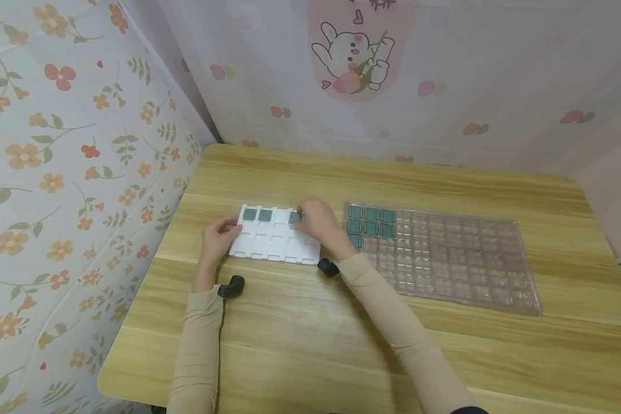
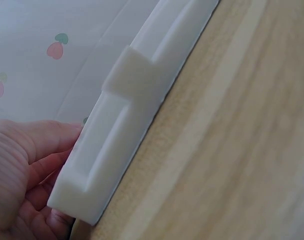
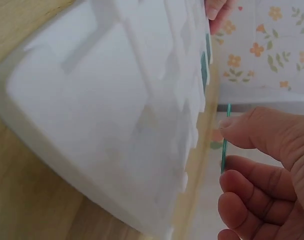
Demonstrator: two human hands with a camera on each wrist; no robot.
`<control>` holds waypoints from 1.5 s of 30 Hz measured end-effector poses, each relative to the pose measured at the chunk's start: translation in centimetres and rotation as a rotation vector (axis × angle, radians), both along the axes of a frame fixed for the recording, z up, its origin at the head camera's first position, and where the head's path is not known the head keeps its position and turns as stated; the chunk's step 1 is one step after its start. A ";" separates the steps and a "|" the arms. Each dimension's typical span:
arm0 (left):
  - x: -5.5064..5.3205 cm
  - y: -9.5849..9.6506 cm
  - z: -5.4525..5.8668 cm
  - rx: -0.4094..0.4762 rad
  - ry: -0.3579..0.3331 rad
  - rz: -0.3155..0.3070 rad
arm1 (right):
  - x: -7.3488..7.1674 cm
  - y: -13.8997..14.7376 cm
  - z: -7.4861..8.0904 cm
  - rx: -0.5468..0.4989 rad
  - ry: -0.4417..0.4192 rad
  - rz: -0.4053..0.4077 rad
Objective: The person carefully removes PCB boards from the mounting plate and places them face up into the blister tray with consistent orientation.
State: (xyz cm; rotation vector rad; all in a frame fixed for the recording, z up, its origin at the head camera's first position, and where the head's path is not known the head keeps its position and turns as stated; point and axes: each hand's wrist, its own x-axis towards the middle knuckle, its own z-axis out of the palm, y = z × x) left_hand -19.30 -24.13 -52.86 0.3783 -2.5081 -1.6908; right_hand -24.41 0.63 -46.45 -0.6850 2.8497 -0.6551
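A white plastic tray (image 1: 284,251) with rows of shallow pockets lies on the table. My left hand (image 1: 217,238) grips its left end, thumb along the upper edge and fingers curled at the side, as the left wrist view shows. Two green square chips (image 1: 249,214) sit in pockets at the left of the far row. Between thumb and forefinger, my right hand (image 1: 322,221) pinches another thin green chip (image 3: 225,145) by its edges. In the head view this chip overlaps a far-row pocket, with one bare pocket between it and the seated chips.
Right of the white tray lies a large clear plastic tray (image 1: 476,259) with many pockets, several green chips (image 1: 371,214) in its far left corner. The wooden table (image 1: 290,345) meets a floral curtain (image 1: 57,190) at left and a printed curtain (image 1: 269,69) behind.
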 end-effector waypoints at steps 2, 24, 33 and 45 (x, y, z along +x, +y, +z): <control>0.0 0.0 0.0 -0.004 0.004 -0.002 | 0.2 0.3 0.2 -0.003 -0.010 -0.003; 0.0 -0.3 0.0 -0.027 0.083 -0.027 | 1.5 4.2 0.7 -0.067 0.034 -0.020; 0.0 -0.2 0.0 -0.039 0.075 -0.028 | 2.4 6.9 1.1 -0.113 0.007 -0.051; 0.0 -0.1 0.0 -0.048 0.098 -0.028 | 3.1 9.8 1.1 -0.090 0.038 -0.075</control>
